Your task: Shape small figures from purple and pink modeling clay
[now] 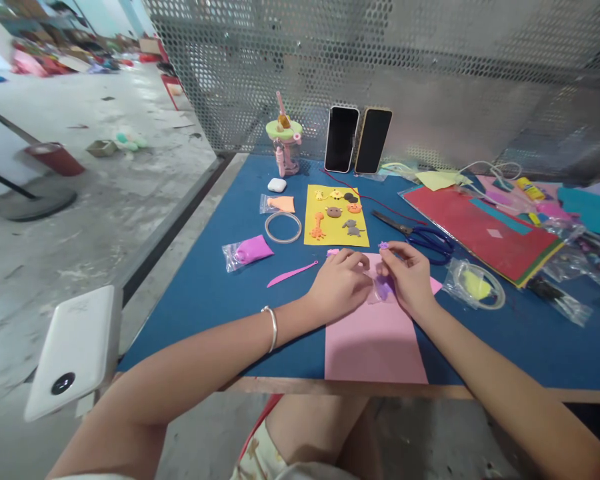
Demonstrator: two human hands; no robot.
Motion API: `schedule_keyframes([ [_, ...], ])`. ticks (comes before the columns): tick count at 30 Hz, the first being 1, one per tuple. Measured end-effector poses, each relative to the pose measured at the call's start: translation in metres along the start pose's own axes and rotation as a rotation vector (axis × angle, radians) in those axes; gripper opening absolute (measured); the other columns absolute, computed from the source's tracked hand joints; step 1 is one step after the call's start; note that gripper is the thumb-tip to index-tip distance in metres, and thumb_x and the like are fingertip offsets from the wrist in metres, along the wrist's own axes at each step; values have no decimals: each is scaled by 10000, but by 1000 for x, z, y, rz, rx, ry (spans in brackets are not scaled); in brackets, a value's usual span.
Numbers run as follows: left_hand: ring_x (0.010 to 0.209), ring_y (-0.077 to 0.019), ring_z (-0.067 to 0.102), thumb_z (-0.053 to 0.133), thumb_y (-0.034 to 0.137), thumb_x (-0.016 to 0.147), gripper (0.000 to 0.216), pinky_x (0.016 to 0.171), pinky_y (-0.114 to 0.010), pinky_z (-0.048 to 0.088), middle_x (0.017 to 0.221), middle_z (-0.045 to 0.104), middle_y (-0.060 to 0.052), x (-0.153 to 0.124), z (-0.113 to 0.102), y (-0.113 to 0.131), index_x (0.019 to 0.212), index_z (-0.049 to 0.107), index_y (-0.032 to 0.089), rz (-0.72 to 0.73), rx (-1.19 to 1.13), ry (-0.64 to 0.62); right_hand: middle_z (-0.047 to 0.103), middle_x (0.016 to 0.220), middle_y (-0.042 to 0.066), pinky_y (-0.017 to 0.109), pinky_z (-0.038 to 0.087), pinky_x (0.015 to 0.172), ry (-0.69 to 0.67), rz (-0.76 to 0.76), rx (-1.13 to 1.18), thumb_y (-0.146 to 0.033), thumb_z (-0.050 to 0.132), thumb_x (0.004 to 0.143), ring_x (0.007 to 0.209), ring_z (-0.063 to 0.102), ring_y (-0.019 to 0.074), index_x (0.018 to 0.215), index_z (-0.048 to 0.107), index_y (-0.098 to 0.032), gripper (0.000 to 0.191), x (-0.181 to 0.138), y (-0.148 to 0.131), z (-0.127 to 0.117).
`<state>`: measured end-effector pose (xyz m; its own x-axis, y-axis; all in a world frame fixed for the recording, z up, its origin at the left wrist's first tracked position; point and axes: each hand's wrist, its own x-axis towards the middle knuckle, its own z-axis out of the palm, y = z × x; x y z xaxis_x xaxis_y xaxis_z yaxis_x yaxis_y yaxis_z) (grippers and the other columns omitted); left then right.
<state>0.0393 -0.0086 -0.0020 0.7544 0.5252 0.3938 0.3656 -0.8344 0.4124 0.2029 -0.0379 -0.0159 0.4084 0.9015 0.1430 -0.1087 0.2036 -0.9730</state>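
My right hand point(407, 280) pinches a small piece of purple modelling clay point(383, 246) between thumb and fingertips. My left hand point(344, 283) lies just to its left, fingers curled at the edge of a small clear plastic bag point(383, 291) with purple clay inside. Both hands are over a pink sheet point(375, 347) at the front of the table. A bit of pink clay point(333, 252) shows beyond my left knuckles. Behind the hands, a yellow card point(337, 237) bears several clay animal figures, among them an orange giraffe point(318, 227).
Left of the hands lie a pink clay knife point(293, 274), a bag of magenta clay point(250, 252) and a clear ring point(283, 227). Scissors point(427, 241) and red sheets point(480, 230) are to the right. Two phones point(342, 140) lean against the perforated metal panel point(430, 60).
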Motion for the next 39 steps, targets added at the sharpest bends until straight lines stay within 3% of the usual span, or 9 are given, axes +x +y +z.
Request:
schedule_keyframes([
  [15,1085,-244,524,493,65,746,266,950,-383,426,1115,649,-60,-1,4,2,781,723,195,103,-115,-44,562,692,-40,244,488,485,47,-28,-59,-377,755,689,455,511,62,824,634,-201,253,0,-3,2],
  [19,948,-188,578,480,55,722,244,892,-332,443,967,680,-36,12,-8,-1,653,672,189,-14,-260,115,547,662,-49,211,432,415,88,25,-1,-385,774,664,458,520,70,851,635,-201,297,0,-2,1],
  [21,927,-176,585,467,52,728,242,905,-333,427,902,677,-27,31,-20,-15,695,663,189,-90,-253,234,538,639,-55,204,411,396,89,57,33,-384,777,663,450,518,73,867,634,-200,309,0,-2,1],
  [24,894,-187,573,468,51,719,197,908,-348,408,842,677,-32,75,-42,-51,690,620,173,-135,-69,203,536,627,-63,224,450,434,70,73,59,-381,777,667,437,511,68,861,627,-195,308,0,-2,2],
  [28,1168,-258,434,491,72,735,319,966,-392,354,1214,612,-78,135,-62,-105,1019,606,160,-175,330,103,575,599,-51,243,484,475,-33,92,53,-377,762,694,465,558,97,859,625,-191,284,-5,-5,3],
  [30,1266,-281,340,524,110,747,448,993,-414,323,1461,419,-61,158,-64,-127,1193,527,156,-250,492,-1,603,563,-33,256,495,475,-139,113,28,-385,744,716,488,603,135,854,609,-191,273,-9,-6,4],
  [32,1289,-303,304,544,95,735,533,1020,-441,281,1523,325,-71,175,-61,-144,1262,481,136,-286,534,-31,657,609,8,273,531,522,-258,133,-22,-382,734,728,547,658,162,832,610,-184,255,-12,-8,5],
  [34,1307,-307,272,539,77,744,578,1044,-453,237,1539,290,-88,186,-56,-157,1311,440,123,-305,557,-40,686,707,29,275,559,590,-320,114,-64,-371,736,723,639,698,172,796,624,-185,229,-15,-11,7],
  [39,1300,-308,265,557,103,767,595,1053,-455,200,1524,303,-128,197,-49,-171,1342,404,105,-329,572,-40,656,731,5,229,531,514,-506,118,-223,-365,697,757,587,626,117,789,641,-202,175,-16,-20,8],
])
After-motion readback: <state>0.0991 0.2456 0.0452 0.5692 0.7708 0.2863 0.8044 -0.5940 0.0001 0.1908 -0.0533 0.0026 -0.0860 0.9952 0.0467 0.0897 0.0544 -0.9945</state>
